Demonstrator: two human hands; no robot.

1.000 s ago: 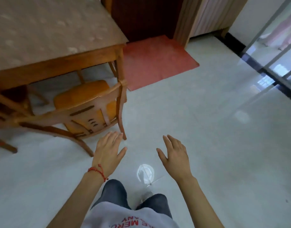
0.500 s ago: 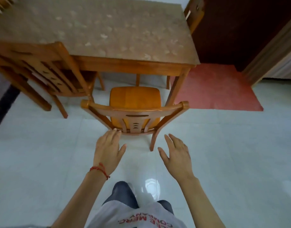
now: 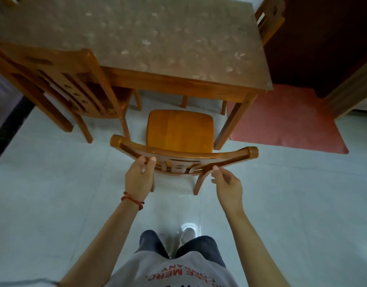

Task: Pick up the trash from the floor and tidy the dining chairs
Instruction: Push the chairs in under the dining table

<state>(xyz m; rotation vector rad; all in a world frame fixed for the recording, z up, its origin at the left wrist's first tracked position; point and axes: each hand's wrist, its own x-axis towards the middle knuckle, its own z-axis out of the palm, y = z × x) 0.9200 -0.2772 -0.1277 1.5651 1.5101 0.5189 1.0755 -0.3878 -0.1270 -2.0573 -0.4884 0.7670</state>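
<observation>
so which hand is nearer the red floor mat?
Right. The right hand is at the chair backrest end on the red floor mat side; the left hand grips the far end.

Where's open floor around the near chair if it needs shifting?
Bare tile lies left of the near chair, in front of the second chair, and right of it up to the red mat. It is crowded ahead: the table leg stands by the seat's right corner.
</observation>
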